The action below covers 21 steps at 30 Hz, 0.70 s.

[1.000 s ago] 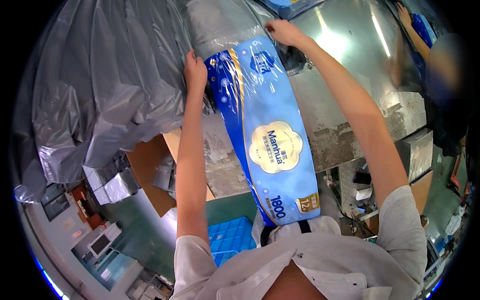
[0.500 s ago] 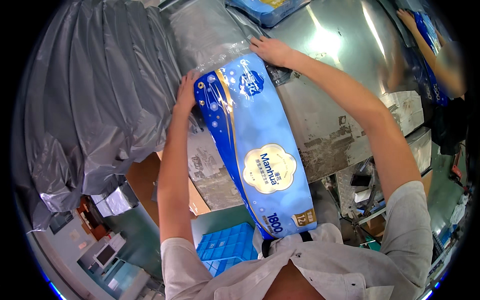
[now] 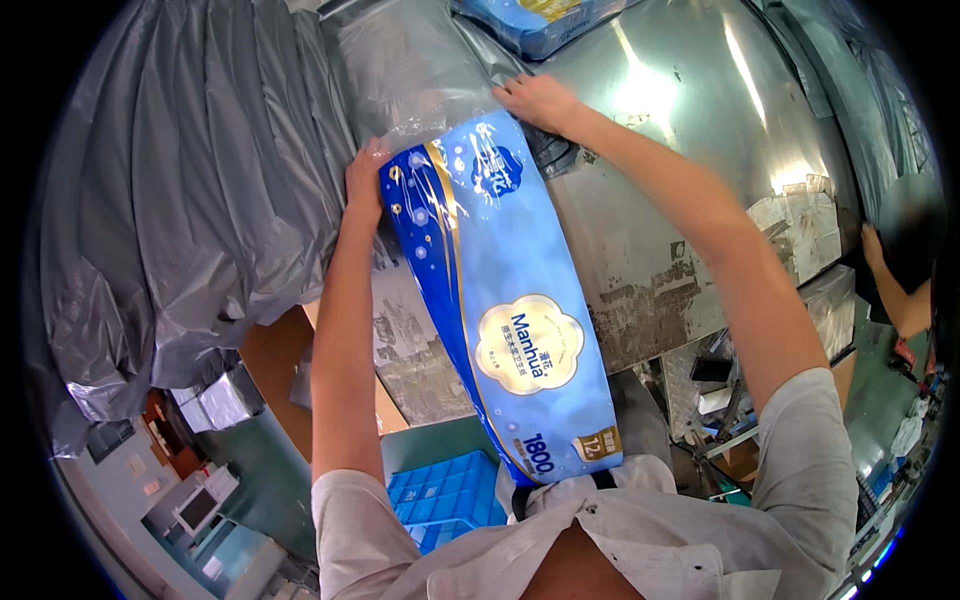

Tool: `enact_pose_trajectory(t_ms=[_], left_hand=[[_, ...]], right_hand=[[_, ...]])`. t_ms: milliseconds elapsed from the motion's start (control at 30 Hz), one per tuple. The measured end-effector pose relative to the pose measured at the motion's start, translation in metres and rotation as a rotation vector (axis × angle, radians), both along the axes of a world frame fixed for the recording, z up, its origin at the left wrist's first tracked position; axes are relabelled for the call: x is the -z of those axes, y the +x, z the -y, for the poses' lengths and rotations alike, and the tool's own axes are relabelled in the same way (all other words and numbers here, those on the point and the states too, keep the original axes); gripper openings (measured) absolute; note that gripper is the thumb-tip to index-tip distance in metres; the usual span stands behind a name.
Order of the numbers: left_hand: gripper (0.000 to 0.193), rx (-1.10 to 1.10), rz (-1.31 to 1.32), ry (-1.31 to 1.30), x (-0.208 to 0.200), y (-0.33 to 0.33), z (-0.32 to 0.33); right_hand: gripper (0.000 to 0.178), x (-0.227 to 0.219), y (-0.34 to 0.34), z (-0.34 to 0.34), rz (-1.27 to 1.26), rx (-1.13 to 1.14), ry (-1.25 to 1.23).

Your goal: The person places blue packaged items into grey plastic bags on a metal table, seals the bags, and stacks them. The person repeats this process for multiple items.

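A long blue toilet paper pack (image 3: 530, 250) with a dark blue side band and gold stripes lies on the metal table, its lower end against my body. Clear plastic film (image 3: 425, 128) sticks out beyond its far end. My left hand (image 3: 364, 182) holds the far left corner at this film, fingers bent and partly hidden. At the far right corner, my right hand (image 3: 538, 102) is closed on the film edge, its fingertips curled under. Both arms reach forward on either side of the pack.
Grey plastic sheeting (image 3: 190, 180) hangs in folds at the left. Another blue pack (image 3: 535, 30) lies at the far edge of the metal table (image 3: 650, 190). A blue crate (image 3: 445, 492) stands below, left of my body. Another person's arm (image 3: 895, 290) shows at far right.
The pack and both hands sit slightly further left in the picture, with the grip about the same. At far right, the other person's blue pack has gone from sight and their arm is lower.
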<state>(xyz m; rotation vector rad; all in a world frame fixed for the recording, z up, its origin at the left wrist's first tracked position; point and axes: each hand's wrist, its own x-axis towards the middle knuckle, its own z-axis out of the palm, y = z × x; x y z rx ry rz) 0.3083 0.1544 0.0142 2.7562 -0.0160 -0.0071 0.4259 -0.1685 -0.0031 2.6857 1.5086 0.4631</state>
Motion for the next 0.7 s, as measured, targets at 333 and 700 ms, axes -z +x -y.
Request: enact_pose_trajectory(t_ms=[333,700], left_hand=[[0.014,-0.22,0.2,0.085,-0.059,-0.034,0.041],[0.018,-0.543,0.17,-0.62,0.011,-0.091,0.032]], right_hand=[[0.016,-0.047,-0.035,0.03,-0.298,0.186,0.302],[0.025,-0.031,-0.088,0.033,-0.808,0.293,0.599]])
